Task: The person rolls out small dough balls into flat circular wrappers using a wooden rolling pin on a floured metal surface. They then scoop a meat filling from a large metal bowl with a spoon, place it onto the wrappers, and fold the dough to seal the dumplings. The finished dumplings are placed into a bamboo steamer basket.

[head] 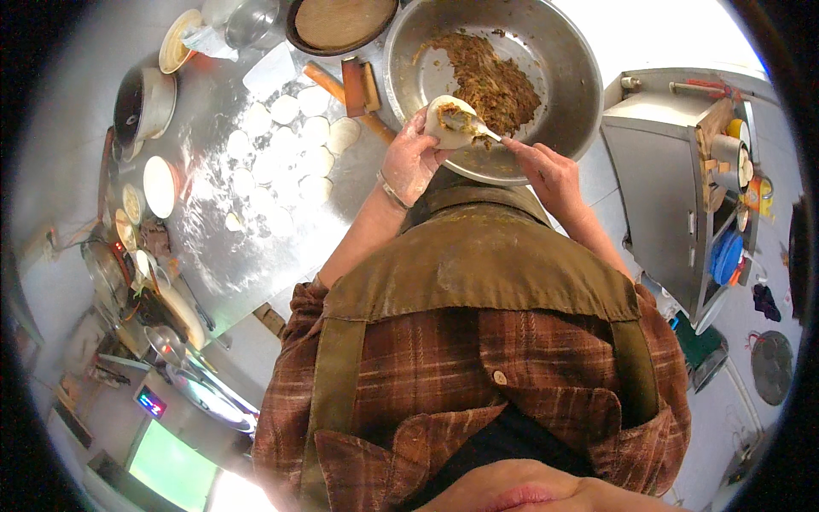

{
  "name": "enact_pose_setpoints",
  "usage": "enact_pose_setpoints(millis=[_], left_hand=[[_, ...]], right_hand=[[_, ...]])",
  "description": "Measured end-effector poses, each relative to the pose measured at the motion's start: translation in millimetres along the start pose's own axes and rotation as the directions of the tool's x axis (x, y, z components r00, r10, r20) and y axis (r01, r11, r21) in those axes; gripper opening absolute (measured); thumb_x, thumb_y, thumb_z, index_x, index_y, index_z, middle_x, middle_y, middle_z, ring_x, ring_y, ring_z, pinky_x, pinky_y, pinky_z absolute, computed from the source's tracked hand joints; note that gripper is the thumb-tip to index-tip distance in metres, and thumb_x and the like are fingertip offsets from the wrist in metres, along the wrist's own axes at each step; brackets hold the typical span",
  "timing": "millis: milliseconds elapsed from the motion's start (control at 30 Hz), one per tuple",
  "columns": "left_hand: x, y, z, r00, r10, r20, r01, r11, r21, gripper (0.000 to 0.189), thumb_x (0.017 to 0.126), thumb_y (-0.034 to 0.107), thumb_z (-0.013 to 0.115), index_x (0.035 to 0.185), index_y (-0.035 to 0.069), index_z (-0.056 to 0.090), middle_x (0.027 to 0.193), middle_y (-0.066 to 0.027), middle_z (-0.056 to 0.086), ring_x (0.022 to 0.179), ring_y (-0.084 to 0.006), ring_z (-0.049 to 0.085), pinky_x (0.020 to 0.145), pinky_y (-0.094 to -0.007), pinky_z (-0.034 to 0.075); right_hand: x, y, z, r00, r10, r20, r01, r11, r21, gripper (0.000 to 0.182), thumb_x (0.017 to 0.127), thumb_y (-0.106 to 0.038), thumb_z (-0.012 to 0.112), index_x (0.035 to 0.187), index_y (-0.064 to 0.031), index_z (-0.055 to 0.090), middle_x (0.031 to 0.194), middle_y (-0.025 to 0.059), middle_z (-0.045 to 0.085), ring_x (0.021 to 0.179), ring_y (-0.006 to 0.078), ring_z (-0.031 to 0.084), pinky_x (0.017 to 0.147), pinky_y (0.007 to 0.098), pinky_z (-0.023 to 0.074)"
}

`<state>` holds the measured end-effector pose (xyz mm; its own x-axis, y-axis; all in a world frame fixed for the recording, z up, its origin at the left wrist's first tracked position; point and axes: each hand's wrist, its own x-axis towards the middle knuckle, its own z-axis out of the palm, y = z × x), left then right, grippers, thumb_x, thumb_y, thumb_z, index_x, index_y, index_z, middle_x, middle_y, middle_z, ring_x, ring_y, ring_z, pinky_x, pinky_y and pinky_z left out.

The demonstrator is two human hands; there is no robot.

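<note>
My left hand (416,147) holds a round dough wrapper (441,139) at the near left rim of a large stainless steel basin (409,70). In my right hand (549,173) is a metal spoon (490,132). Its bowl rests on the wrapper, among brown minced filling that lies on the dough. A larger heap of the same filling (496,83) sits in the basin, just beyond the wrapper. Several flattened dough rounds (315,161) lie to the left on a flour-dusted metal worktop (211,256).
A wooden rolling pin (323,82) and a dough cutter (354,86) lie between the dough rounds and the basin. Farther back stands a dark-rimmed round pan (342,25). A pot (148,105) and a bowl (160,187) line the left side. At right is a metal cabinet (656,185).
</note>
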<state>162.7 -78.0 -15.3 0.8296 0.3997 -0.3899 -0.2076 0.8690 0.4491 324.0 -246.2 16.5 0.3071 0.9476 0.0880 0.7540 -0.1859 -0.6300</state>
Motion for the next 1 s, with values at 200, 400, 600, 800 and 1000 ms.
enact_pose_setpoints(millis=[200, 400, 600, 800, 1000], left_hand=[[-4.3, -4.6, 8.3, 1.0, 0.009, -0.02, -0.011, 0.995, -0.104, 0.047, 0.078, -0.004, 0.034, 0.125, -0.002, 0.033, 0.12, -0.0158, 0.045, 0.111, -0.0281, 0.048, 0.093, -0.0399, 0.043], [-1.9, 3.6, -16.1, 0.987, 0.103, -0.12, -0.135, 0.946, -0.294, 0.036, 0.083, 0.004, 0.038, 0.118, 0.0, 0.038, 0.116, -0.0168, 0.049, 0.109, -0.0297, 0.049, 0.094, -0.0405, 0.042], [-4.2, 37.2, -26.4, 0.95, 0.241, -0.197, -0.276, 0.945, -0.174, 0.035, 0.093, 0.018, 0.031, 0.119, -0.003, 0.038, 0.121, -0.0177, 0.047, 0.114, -0.0306, 0.045, 0.097, -0.044, 0.038], [-18.0, 31.7, -26.6, 0.963, 0.205, -0.172, -0.237, 0.952, -0.193, 0.04, 0.095, 0.027, 0.028, 0.119, -0.002, 0.039, 0.12, -0.0146, 0.048, 0.112, -0.0291, 0.047, 0.094, -0.0423, 0.042], [-18.1, 26.6, -37.7, 0.966, 0.192, -0.175, -0.225, 0.955, -0.194, 0.047, 0.095, 0.032, 0.021, 0.12, -0.004, 0.038, 0.12, -0.0195, 0.048, 0.111, -0.0316, 0.048, 0.093, -0.0448, 0.043]], right_hand=[[-4.8, 0.9, 14.6, 1.0, -0.008, 0.024, 0.01, 0.997, -0.077, 0.044, 0.074, -0.004, 0.057, 0.113, -0.0228, 0.056, 0.069, 0.005, 0.054, 0.059, 0.0241, 0.055, 0.054, 0.0345, 0.0478], [-9.9, 17.6, 28.8, 0.999, 0.032, -0.013, -0.031, 0.995, 0.096, 0.043, 0.077, -0.008, 0.055, 0.116, -0.0247, 0.052, 0.073, 0.0066, 0.06, 0.063, 0.0251, 0.059, 0.055, 0.0373, 0.0488], [-2.5, 38.7, 35.3, 0.946, 0.171, 0.274, -0.082, 0.948, -0.309, 0.034, 0.079, -0.013, 0.049, 0.113, -0.0152, 0.049, 0.074, 0.012, 0.063, 0.065, 0.0295, 0.062, 0.053, 0.0408, 0.0478], [12.4, 42.2, 18.9, 0.874, 0.241, 0.422, 0.019, 0.85, -0.526, 0.029, 0.077, -0.011, 0.05, 0.105, -0.0097, 0.051, 0.066, 0.0108, 0.061, 0.061, 0.0285, 0.062, 0.051, 0.0406, 0.0474], [3.7, 56.7, 20.9, 0.847, 0.219, 0.485, 0.117, 0.813, -0.57, 0.014, 0.076, -0.01, 0.05, 0.089, -0.0066, 0.053, 0.063, 0.0105, 0.06, 0.062, 0.0284, 0.062, 0.05, 0.0399, 0.0477]])
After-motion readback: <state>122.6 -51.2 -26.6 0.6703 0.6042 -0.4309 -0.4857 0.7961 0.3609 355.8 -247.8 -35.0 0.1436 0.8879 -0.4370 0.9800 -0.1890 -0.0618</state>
